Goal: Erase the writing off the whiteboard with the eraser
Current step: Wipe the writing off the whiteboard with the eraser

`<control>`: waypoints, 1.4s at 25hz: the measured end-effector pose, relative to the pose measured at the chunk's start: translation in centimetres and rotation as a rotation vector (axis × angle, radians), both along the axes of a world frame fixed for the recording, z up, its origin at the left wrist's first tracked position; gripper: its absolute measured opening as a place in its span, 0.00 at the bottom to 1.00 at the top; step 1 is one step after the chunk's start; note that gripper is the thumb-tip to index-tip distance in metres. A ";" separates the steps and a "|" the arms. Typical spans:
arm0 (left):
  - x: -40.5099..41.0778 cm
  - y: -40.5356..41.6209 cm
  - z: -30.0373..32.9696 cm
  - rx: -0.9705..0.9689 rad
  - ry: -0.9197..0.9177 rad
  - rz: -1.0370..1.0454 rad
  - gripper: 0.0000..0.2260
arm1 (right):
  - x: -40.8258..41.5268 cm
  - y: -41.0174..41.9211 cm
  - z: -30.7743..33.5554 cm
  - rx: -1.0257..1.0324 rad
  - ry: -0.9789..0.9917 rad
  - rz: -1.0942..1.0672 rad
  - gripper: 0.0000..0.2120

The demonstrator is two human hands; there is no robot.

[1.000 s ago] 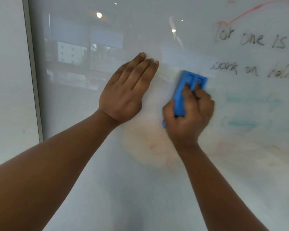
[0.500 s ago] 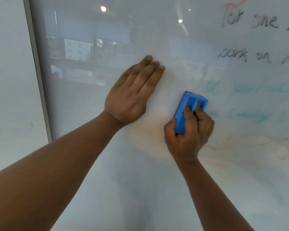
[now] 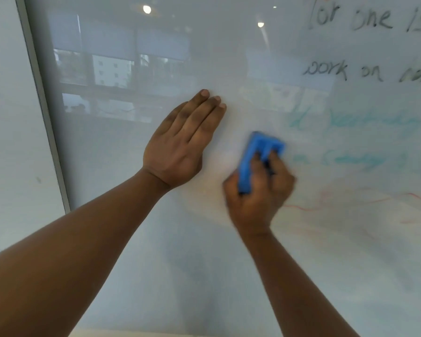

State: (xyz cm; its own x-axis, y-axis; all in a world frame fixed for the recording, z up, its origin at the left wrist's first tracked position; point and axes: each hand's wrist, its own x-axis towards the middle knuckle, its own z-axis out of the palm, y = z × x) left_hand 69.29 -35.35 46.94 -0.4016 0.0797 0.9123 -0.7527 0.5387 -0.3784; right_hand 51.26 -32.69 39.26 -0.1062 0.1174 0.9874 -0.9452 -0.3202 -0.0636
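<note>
Right hand point(image 3: 258, 190) grips the blue eraser point(image 3: 258, 159), fingers wrapped round it, pressed to the whiteboard point(image 3: 131, 69) at centre frame, motion-blurred. Left hand point(image 3: 182, 142) lies flat, fingers together and extended, holding nothing, just left of it. Risks: light pressure smearing the teal scrawl point(image 3: 350, 122) and red lines point(image 3: 301, 207) rather than lifting them; black writing point(image 3: 326, 69) upper right left untouched; the left palm picking up residue and smudging it about.

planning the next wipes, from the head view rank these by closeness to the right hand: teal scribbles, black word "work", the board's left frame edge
1. Teal scribbles: just right of the right hand, beside the eraser it grips.
2. Black word "work": above and to the right.
3. Frame edge: far left, beyond the left hand flat on the whiteboard.
</note>
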 end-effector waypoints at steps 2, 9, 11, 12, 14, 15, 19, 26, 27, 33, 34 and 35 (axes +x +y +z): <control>0.1 0.0 0.1 -0.009 0.003 0.012 0.26 | 1.5 0.6 -2.7 0.084 0.184 0.000 0.19; -0.5 -0.1 0.4 -0.078 0.027 0.106 0.27 | -6.8 1.0 4.6 -0.044 -0.170 -0.030 0.16; -0.8 -0.2 0.7 -0.081 0.022 0.112 0.26 | -4.0 0.7 6.8 0.012 -0.070 -0.029 0.18; -1.0 -0.1 1.0 -0.072 0.022 0.115 0.25 | -3.1 0.8 6.4 0.047 0.033 -0.045 0.18; -1.6 -0.1 2.5 -0.038 0.045 0.115 0.24 | -4.5 1.3 5.3 0.078 0.165 -0.082 0.18; -1.8 0.0 3.5 -0.012 0.068 0.107 0.23 | -6.5 1.6 5.8 0.066 0.134 -0.081 0.18; -2.9 0.1 8.1 0.029 0.100 0.043 0.21 | -9.1 1.4 13.0 -0.062 -0.194 -0.002 0.18; -6.1 -0.4 13.5 0.046 0.196 -0.067 0.22 | -10.6 1.8 16.6 0.018 -0.009 -0.006 0.20; -6.1 -0.5 13.4 0.030 0.206 -0.065 0.22 | -11.7 1.7 18.3 -0.017 -0.141 0.032 0.20; -5.8 -0.6 12.8 0.011 0.249 -0.043 0.29 | -6.4 1.0 20.2 0.048 0.233 -0.031 0.19; -5.8 -0.5 12.8 0.011 0.258 -0.051 0.29 | -7.9 1.3 20.9 0.040 0.270 -0.049 0.19; -5.8 -0.4 12.9 0.010 0.263 -0.057 0.29 | -9.8 1.6 22.3 0.019 0.209 -0.047 0.19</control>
State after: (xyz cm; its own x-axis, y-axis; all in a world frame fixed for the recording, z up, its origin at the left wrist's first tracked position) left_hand 63.48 -35.79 59.85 -0.1454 0.0861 0.9856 -0.7927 0.5859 -0.1681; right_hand 41.46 -31.11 61.60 0.1065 0.0990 0.9894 -0.9523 -0.2760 0.1302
